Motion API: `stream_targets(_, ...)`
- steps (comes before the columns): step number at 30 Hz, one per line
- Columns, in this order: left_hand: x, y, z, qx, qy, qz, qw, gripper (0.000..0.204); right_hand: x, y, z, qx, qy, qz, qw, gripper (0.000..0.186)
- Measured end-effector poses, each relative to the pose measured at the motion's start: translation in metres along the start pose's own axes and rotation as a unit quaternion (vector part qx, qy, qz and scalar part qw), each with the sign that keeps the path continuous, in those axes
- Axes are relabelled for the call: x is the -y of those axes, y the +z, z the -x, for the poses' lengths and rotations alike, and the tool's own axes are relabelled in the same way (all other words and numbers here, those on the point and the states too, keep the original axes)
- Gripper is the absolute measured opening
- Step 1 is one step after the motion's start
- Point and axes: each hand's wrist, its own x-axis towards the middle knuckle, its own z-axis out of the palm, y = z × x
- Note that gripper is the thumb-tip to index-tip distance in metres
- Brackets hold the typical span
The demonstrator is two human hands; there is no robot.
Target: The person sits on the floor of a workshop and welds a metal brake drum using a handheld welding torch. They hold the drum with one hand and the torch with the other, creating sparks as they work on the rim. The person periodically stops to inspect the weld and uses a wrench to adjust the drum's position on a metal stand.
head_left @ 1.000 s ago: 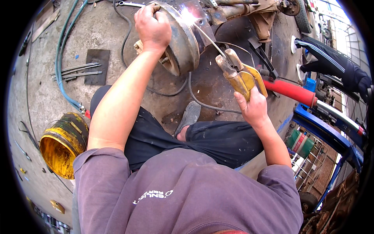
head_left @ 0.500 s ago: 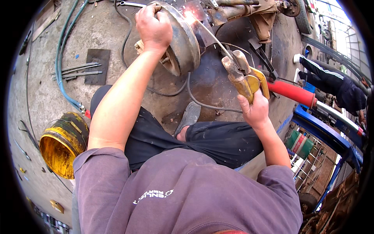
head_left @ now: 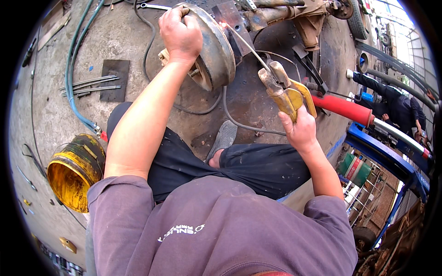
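My left hand (head_left: 179,37) is closed over the upper rim of a rusty metal drum (head_left: 215,55) near the top middle. My right hand (head_left: 299,131) grips a worn, yellow electrode holder (head_left: 287,99), with a long thin rod (head_left: 244,41) clamped in it. The rod's far tip touches or nearly touches a small red glowing spot on a dark metal plate (head_left: 232,18) beside the drum. A rusty axle assembly (head_left: 276,14) lies just beyond the plate.
Blue hoses (head_left: 73,78), cables and a dark plate (head_left: 115,66) bearing several rods lie at left, near a yellow bucket (head_left: 69,172). At right are a red cylinder (head_left: 340,108), a blue metal frame (head_left: 377,149), a tire (head_left: 357,18) and a bent-over person in dark clothes (head_left: 405,110).
The bright arc and haze have faded to a small red glow. My hands have shifted only slightly. The person at right has moved and bent further.
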Motion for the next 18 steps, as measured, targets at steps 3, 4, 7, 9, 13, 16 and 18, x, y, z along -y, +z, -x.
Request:
stream_targets(3, -0.0012, -0.0005, -0.0005, -0.001, 0.001, 0.001, 1.000, 0.020, -0.0003, 0.0011, -0.0012, 0.004, 0.001, 0.000, 1.000, 0.054)
stream_targets(4, -0.0023, -0.0002, -0.0009, 0.000, 0.000, 0.002, 1.000, 0.020, -0.0001, 0.0014, -0.0016, 0.006, 0.003, 0.003, 1.000, 0.054)
stream_targets(7, -0.0039, -0.0033, 0.0000, 0.024, -0.020, -0.019, 0.999, 0.024, 0.0017, 0.0018, -0.0037, 0.010, 0.001, 0.010, 1.000, 0.054)
stream_targets(9, -0.0036, -0.0034, -0.0007, 0.024, -0.016, -0.019, 0.999, 0.024, 0.0013, 0.0024, -0.0036, 0.010, -0.002, 0.015, 1.000, 0.054)
stream_targets(13, -0.0002, -0.0014, -0.0009, 0.017, -0.009, -0.025, 1.000, 0.024, 0.0006, 0.0037, -0.0036, 0.009, -0.004, 0.025, 1.000, 0.053)
stream_targets(16, 0.0001, -0.0020, -0.0002, 0.018, -0.009, -0.024, 1.000, 0.024, 0.0021, 0.0047, -0.0051, 0.007, -0.002, 0.020, 1.000, 0.053)
stream_targets(18, 0.0002, -0.0017, 0.0000, 0.019, -0.009, -0.023, 1.000, 0.024, 0.0014, 0.0054, -0.0044, 0.009, -0.001, 0.021, 1.000, 0.053)
